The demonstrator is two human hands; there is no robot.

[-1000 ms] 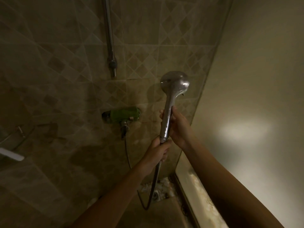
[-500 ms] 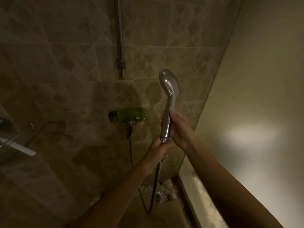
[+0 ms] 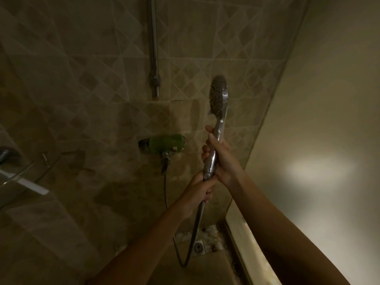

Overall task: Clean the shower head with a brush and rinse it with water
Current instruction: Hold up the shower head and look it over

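I hold a chrome shower head (image 3: 218, 95) upright in front of the tiled wall, its nozzle face turned to the left. My right hand (image 3: 221, 157) is wrapped around the middle of its handle. My left hand (image 3: 200, 187) grips the handle's base where the metal hose (image 3: 196, 229) joins. The hose loops down toward the floor and back up to the green-covered mixer tap (image 3: 165, 144). No brush is in view. No water comes out of the head.
A vertical chrome rail (image 3: 153, 48) runs up the wall above the tap. A floor drain (image 3: 198, 247) sits in the corner beside a raised sill (image 3: 246, 254). A frosted panel (image 3: 329, 120) closes the right side. A wire shelf (image 3: 24, 173) sticks out at the left.
The shower head has turned in my hands: its chrome back faced me a second ago, then its edge, and now the nozzle face shows on the left. Both grips stayed.
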